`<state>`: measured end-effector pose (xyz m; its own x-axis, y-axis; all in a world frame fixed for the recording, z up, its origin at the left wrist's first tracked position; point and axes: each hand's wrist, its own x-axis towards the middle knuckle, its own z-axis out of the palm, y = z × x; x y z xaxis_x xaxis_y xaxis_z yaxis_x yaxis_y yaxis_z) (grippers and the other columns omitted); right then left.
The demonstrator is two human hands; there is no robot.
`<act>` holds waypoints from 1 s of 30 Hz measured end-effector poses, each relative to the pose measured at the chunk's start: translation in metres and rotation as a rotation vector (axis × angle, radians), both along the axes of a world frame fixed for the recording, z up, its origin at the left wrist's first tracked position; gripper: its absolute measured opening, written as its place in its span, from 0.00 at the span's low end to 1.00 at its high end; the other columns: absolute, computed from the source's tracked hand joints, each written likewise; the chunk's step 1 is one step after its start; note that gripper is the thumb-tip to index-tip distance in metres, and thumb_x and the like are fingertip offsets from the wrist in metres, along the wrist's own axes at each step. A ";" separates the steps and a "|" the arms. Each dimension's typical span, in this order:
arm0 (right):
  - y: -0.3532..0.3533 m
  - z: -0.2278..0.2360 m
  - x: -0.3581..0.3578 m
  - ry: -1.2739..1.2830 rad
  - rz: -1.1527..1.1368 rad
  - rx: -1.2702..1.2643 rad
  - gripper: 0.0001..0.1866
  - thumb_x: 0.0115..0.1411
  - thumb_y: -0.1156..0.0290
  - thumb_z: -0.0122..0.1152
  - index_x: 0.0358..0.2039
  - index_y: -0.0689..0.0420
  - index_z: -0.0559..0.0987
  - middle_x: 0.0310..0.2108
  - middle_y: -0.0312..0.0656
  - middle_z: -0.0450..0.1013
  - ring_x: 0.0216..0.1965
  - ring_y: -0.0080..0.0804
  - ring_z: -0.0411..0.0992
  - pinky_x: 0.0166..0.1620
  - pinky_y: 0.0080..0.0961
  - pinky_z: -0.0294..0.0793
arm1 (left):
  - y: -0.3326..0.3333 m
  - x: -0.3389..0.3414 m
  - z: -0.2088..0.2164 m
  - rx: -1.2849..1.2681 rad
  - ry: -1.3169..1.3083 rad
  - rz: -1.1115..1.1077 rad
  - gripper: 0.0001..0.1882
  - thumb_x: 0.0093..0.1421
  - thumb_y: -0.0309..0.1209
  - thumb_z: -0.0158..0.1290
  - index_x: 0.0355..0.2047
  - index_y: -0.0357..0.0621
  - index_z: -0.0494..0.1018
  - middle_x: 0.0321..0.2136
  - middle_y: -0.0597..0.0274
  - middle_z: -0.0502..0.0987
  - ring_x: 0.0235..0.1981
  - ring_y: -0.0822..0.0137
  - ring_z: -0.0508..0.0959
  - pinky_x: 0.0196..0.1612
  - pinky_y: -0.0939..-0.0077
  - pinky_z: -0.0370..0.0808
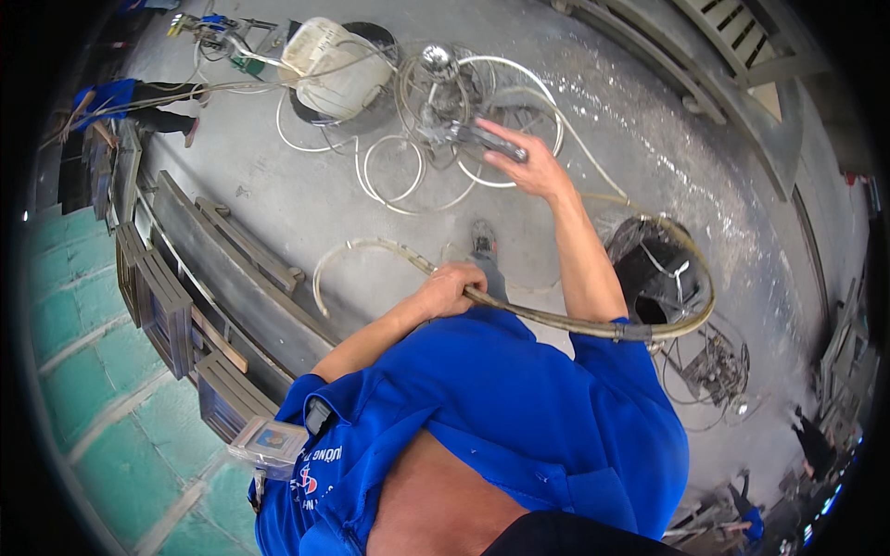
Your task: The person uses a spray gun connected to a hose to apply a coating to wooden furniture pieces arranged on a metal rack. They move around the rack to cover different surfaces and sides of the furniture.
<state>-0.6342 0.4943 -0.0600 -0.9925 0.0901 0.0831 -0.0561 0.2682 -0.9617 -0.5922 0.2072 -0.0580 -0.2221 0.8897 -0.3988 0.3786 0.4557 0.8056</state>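
Note:
My right hand (536,169) reaches forward over the floor, its fingers closed around the handle of a grey metal spray gun (484,139). The gun's front end is blurred and hard to separate from the hoses and machinery behind it. Close to my waist, my left hand (452,289) is wrapped around a yellowish hose (565,322). This hose loops out to the right, past my right forearm, and curves back up. From the left hand its other side bends away to the left.
Coiled white hoses (394,171) lie on the floor ahead, near a white plastic jug (336,67). A black bucket (654,269) stands to the right. Grey frames (158,287) line the left side beside green panels (83,315). Another person (125,100) is at the far left.

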 end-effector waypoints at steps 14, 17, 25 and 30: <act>-0.020 -0.060 0.096 -0.289 -0.412 -0.149 0.29 0.67 0.66 0.67 0.68 0.46 0.73 0.62 0.43 0.76 0.62 0.29 0.72 0.65 0.32 0.69 | 0.009 -0.061 0.004 0.271 0.245 0.014 0.13 0.47 0.24 0.66 0.34 0.47 0.77 0.32 0.58 0.78 0.43 0.52 0.79 0.66 0.47 0.65; -0.044 -0.052 0.178 -0.258 -0.706 -0.249 0.29 0.67 0.67 0.66 0.68 0.48 0.72 0.60 0.43 0.77 0.60 0.28 0.71 0.65 0.32 0.67 | 0.006 -0.058 -0.004 0.285 0.190 -0.181 0.13 0.47 0.23 0.66 0.33 0.46 0.77 0.30 0.58 0.78 0.40 0.50 0.79 0.55 0.52 0.72; -0.177 -0.012 0.389 -0.488 -1.591 -0.176 0.28 0.66 0.67 0.66 0.66 0.52 0.74 0.57 0.48 0.79 0.58 0.33 0.74 0.62 0.30 0.70 | -0.002 -0.029 -0.068 0.109 0.056 -0.718 0.13 0.49 0.25 0.68 0.33 0.43 0.77 0.32 0.53 0.80 0.39 0.46 0.79 0.44 0.55 0.74; -0.244 -0.014 0.477 -0.452 -1.825 -0.430 0.29 0.67 0.67 0.66 0.68 0.47 0.72 0.36 0.35 0.79 0.32 0.21 0.74 0.38 0.22 0.77 | 0.025 0.026 -0.054 0.158 0.109 -0.816 0.09 0.52 0.27 0.66 0.33 0.42 0.78 0.32 0.51 0.81 0.39 0.45 0.80 0.43 0.53 0.75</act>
<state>-0.1571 0.2499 -0.0739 0.3728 0.8268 -0.4212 0.2093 -0.5172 -0.8299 -0.5659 0.2317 -0.1123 0.4856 0.8317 -0.2692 0.6202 -0.1108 0.7766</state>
